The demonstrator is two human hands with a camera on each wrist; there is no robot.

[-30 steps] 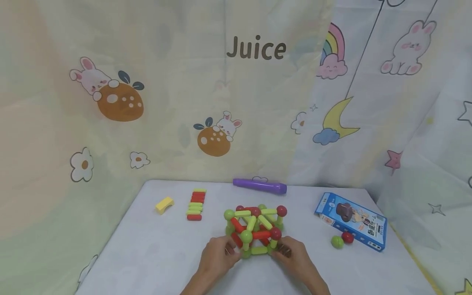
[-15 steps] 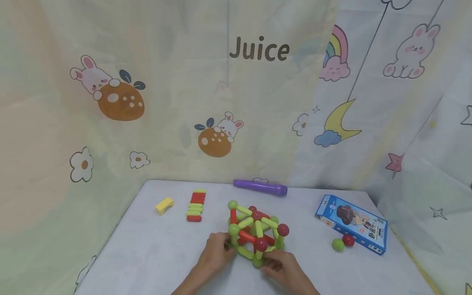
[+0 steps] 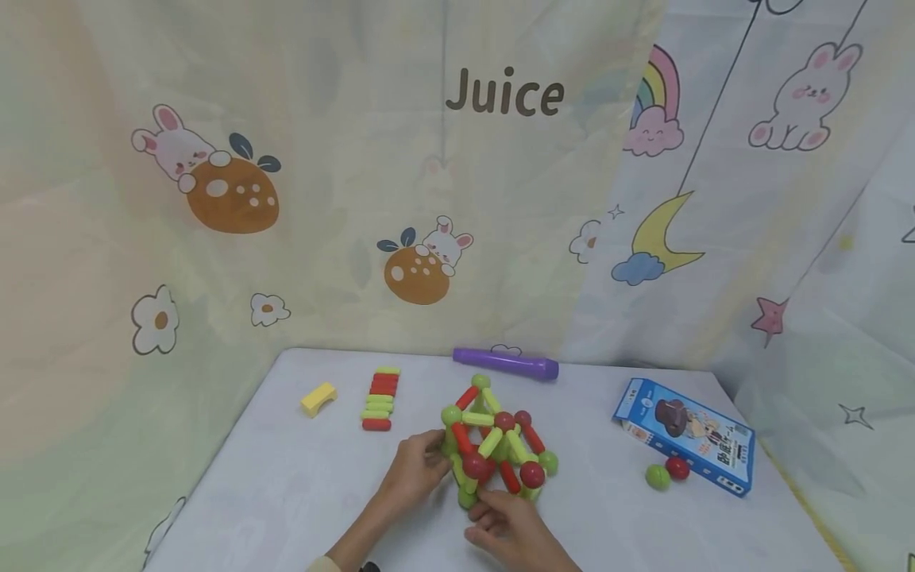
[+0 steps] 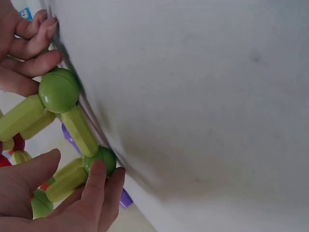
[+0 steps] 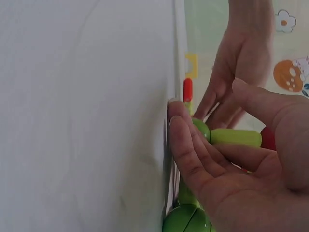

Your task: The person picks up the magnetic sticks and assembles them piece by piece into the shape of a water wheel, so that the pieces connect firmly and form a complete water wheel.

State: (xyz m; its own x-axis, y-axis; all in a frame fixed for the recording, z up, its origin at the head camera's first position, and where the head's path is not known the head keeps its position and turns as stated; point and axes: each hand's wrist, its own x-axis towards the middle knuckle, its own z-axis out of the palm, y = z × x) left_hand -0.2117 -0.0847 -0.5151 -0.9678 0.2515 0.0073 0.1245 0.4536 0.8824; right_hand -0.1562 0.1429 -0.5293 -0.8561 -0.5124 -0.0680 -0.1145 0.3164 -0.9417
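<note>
A frame of green and red sticks joined by green and red balls (image 3: 493, 445) stands tilted on the white table (image 3: 286, 492), one green ball at its top. My left hand (image 3: 432, 453) grips its left side, and the left wrist view shows those fingers (image 4: 99, 188) curled on a green ball (image 4: 99, 160). At the near bottom corner my right hand (image 3: 486, 508) holds the frame. The right wrist view shows its fingers (image 5: 186, 140) and thumb around a green stick (image 5: 234, 137) and ball (image 5: 200, 128).
A row of loose red and green sticks (image 3: 379, 397) and a yellow arch piece (image 3: 318, 398) lie at the back left. A purple tube (image 3: 505, 364) lies along the back edge. At the right are a blue box (image 3: 682, 435), a green ball (image 3: 658, 477) and a red ball (image 3: 677, 467). Patterned curtains hang behind.
The stick frame has been turned and tipped from a flat box onto a corner. My right hand has shifted left under its near side. My left hand stays on its left side.
</note>
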